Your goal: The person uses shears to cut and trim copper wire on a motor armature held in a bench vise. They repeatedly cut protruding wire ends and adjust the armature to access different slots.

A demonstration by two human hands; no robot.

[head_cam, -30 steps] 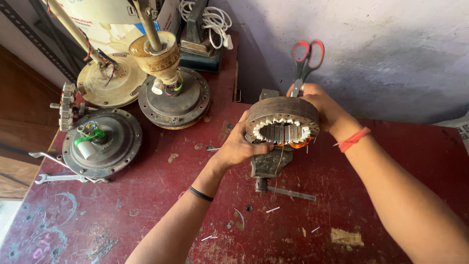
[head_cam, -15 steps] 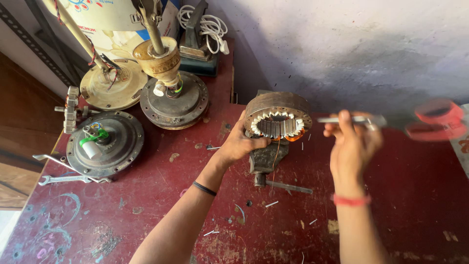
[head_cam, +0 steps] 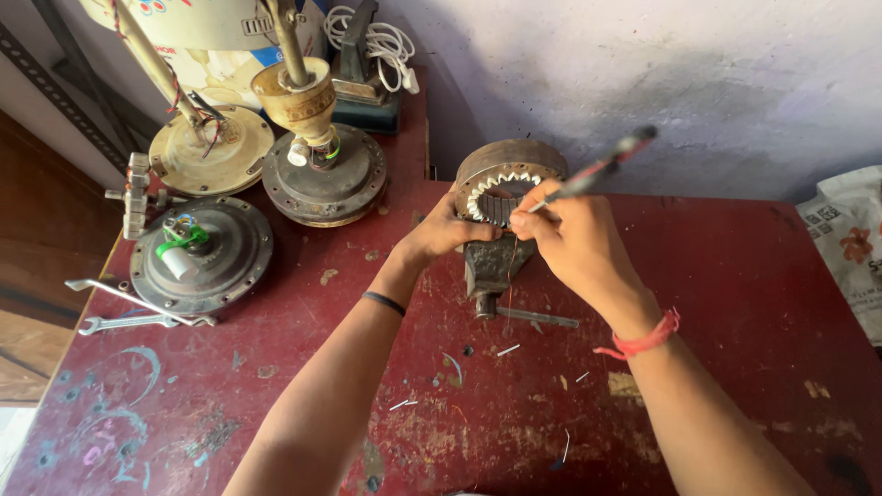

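There, the ring-shaped stator (head_cam: 508, 188) stood on edge above a small bench vise (head_cam: 494, 266) near the table's (head_cam: 735, 303) centre. The left hand (head_cam: 439, 235), at its eight o'clock, gripped the rim with curled fingers. The right hand (head_cam: 571, 241), at four o'clock, pinched a thin dark tool (head_cam: 588, 174) whose tip met the windings

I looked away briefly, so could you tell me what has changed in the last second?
The right hand left the stator ring, took the scissors from the wall and brought them to it. The left hand stays on the ring, which remains on the small vise.
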